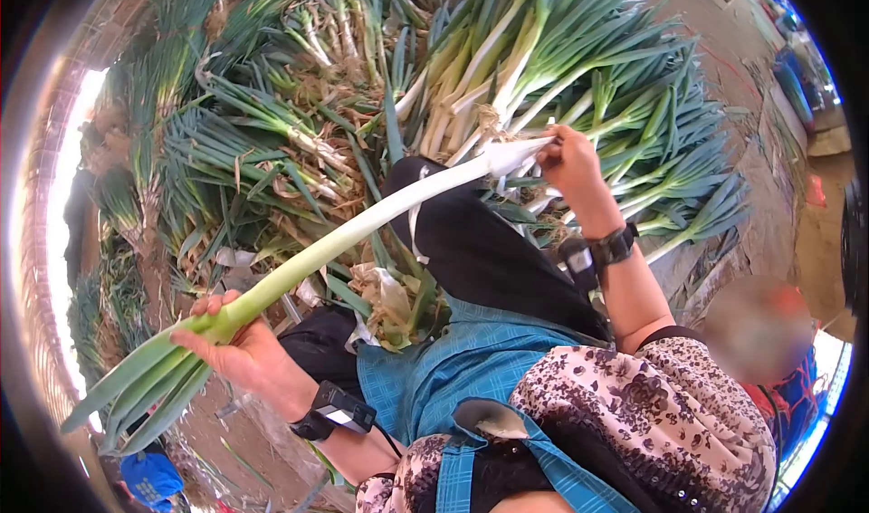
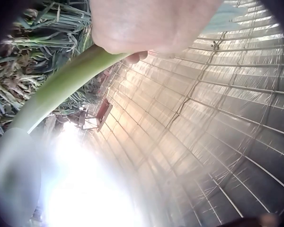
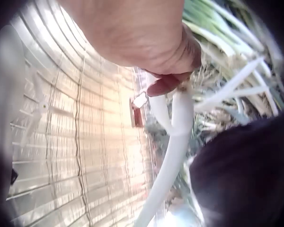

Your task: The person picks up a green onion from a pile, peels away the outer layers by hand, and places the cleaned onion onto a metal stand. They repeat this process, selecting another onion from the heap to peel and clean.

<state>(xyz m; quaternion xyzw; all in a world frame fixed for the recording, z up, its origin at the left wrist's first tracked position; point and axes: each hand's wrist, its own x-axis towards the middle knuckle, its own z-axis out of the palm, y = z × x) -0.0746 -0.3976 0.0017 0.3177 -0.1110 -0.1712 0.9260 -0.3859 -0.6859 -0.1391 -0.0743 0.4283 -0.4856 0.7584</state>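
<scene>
Looking down, we saw one long leek (image 1: 362, 227) held aslant above the dark-clad thigh (image 1: 471, 241), clear of the heaped leeks (image 1: 634, 105). The left hand (image 1: 258, 361) curled round its pale-green neck, just below where the leaves (image 1: 149, 400) fanned out. The right hand (image 1: 574, 167) pinched between thumb and fingertips at the root end, where a thin white skin (image 3: 159, 108) stood away from the shaft. We judged the leek light for its length, firm along the white yet with some give, its leaves floppy and likely to crease. Its smooth shaft might slip if damp, so the neck seemed the surest grip. The skin looked papery and apt to tear, best pinched close to the root.
</scene>
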